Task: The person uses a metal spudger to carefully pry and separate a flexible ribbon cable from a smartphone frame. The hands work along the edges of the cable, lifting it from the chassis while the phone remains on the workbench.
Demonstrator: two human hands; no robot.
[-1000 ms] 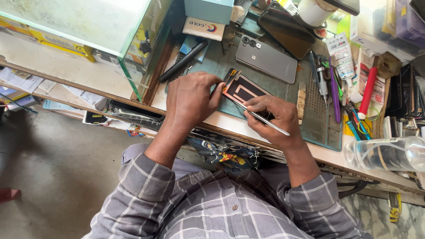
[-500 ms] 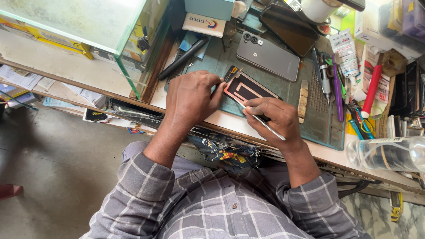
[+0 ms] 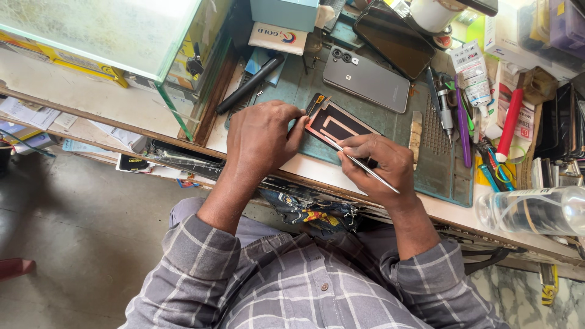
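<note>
Right hand is pinched tight around thin metal tweezers, held like a pen, tips down on the near edge of an open phone panel, dark with orange-trimmed strips. Left hand is curled over the panel's left end, fingers closed on its corner, pinning it flat. The panel sits on a green work mat, right at the bench's front edge. Just behind it lies a grey phone face down, and further back a dark screen. Off to the right, a purple tool and a red-handled tool lie among clutter.
</note>
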